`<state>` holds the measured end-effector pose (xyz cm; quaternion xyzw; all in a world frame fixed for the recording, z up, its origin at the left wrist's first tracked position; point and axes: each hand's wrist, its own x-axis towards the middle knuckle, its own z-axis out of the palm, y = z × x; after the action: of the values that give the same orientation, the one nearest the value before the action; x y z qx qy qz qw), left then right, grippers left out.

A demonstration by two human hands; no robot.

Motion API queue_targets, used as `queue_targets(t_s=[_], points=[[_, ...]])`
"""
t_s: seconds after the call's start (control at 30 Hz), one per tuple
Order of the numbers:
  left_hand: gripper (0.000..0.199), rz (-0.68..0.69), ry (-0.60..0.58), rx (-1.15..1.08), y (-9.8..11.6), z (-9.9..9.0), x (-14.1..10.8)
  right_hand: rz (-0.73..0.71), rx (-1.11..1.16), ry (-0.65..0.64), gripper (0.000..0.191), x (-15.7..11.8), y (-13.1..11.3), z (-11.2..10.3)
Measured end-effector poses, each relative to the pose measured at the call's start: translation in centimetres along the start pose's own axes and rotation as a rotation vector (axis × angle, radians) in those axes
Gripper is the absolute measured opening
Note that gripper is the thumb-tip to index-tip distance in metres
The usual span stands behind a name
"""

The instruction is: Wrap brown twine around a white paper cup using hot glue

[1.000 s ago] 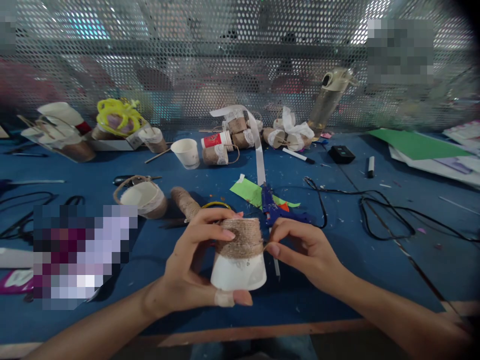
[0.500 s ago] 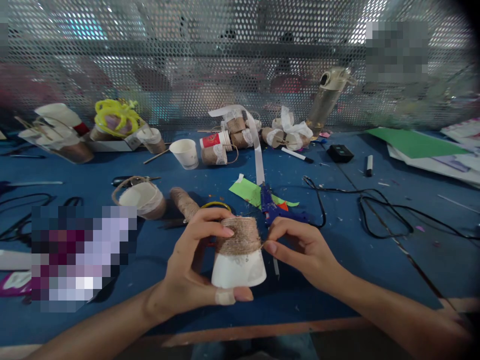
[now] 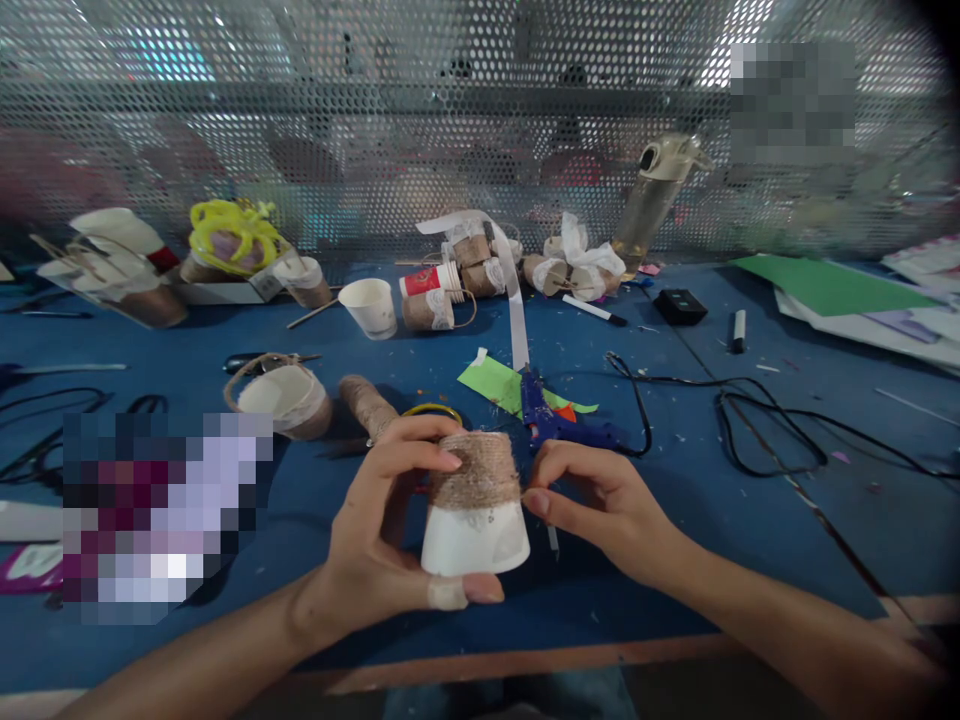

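Observation:
My left hand (image 3: 397, 520) grips a white paper cup (image 3: 476, 540) held upside down, thumb at its rim and fingers near its base. Brown twine (image 3: 474, 470) is wound closely around the upper half of the cup; the lower half is bare white. At the cup's right side, my right hand (image 3: 592, 500) pinches the twine's end between thumb and forefinger. Behind that hand lies a blue glue gun (image 3: 570, 425), its tip over a strip of green paper (image 3: 491, 385). A roll of twine (image 3: 366, 405) rests behind my left hand.
A twine-handled cup (image 3: 281, 400) stands to the left. Farther back are a white paper cup (image 3: 369, 306), several decorated cups and a clear bottle (image 3: 654, 205) by the perforated metal screen (image 3: 390, 130). A black cord (image 3: 720, 380) crosses the right side of the blue table.
The cup and my left hand have shifted very slightly left. My right hand has dropped a little and still pinches the twine beside the cup.

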<state>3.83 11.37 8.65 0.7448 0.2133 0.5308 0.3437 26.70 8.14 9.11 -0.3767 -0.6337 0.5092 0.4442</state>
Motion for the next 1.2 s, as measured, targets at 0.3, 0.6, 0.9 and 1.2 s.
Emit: queue_targets(t_s=[0.3, 0.6, 0.9, 1.2], points=[[0.076, 0.031, -0.003, 0.004, 0.0, -0.3, -0.1, 0.106, 0.127, -0.079, 0.016, 0.0, 0.2, -0.1], [0.075, 0.030, -0.061, -0.158, -0.5, -0.2, -0.1, 0.221, 0.278, -0.139, 0.017, 0.1, 0.4, 0.1], [0.074, -0.076, -0.275, -0.200, -0.2, -0.4, 0.4, 0.254, 0.429, -0.180, 0.018, 0.0, 0.8, 0.6], [0.097, -0.171, -0.402, 0.136, 0.4, -1.2, 1.3, 0.255, 0.292, -0.130, 0.022, 0.0, 0.5, 0.7]])
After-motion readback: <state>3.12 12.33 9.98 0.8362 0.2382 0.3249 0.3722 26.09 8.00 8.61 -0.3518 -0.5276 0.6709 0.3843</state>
